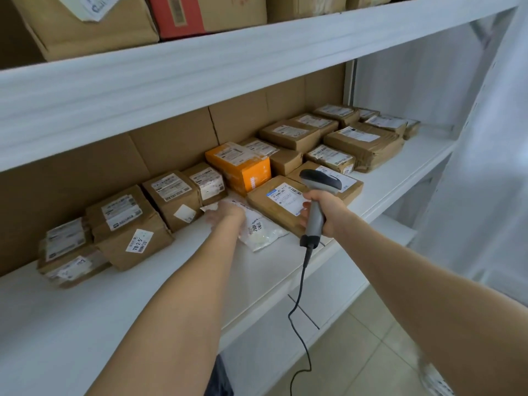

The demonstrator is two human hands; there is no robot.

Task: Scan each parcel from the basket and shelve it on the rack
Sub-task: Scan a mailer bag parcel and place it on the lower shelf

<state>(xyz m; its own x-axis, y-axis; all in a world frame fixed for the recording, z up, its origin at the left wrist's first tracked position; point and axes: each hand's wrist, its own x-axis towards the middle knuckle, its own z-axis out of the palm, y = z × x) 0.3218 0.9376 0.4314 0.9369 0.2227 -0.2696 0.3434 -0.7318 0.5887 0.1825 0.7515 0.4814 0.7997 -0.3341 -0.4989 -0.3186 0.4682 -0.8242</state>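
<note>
L hand [225, 215] grip spread flat on white bag parcel [264, 231], label starts "280", lying on shelf [85, 310] btwn brown boxes. R hand [324, 214] grip wrapped round scanner [320, 178] handle. Box sticker [139, 240] far left: "70 2-5".

Both forearms [177, 295] are bare, and a patch of dark blue-grey clothing [218, 378] shows beneath them.

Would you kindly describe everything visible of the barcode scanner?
The barcode scanner is a pistol-shaped handheld, grey plastic by its look, with a darker, wider head atop a slim handle and a dark base. It stands roughly upright in front of the shelf, in the grip of the right hand, whose fingers curl round the handle. A black cable leaves its base and hangs down out of the frame's bottom edge.
</note>
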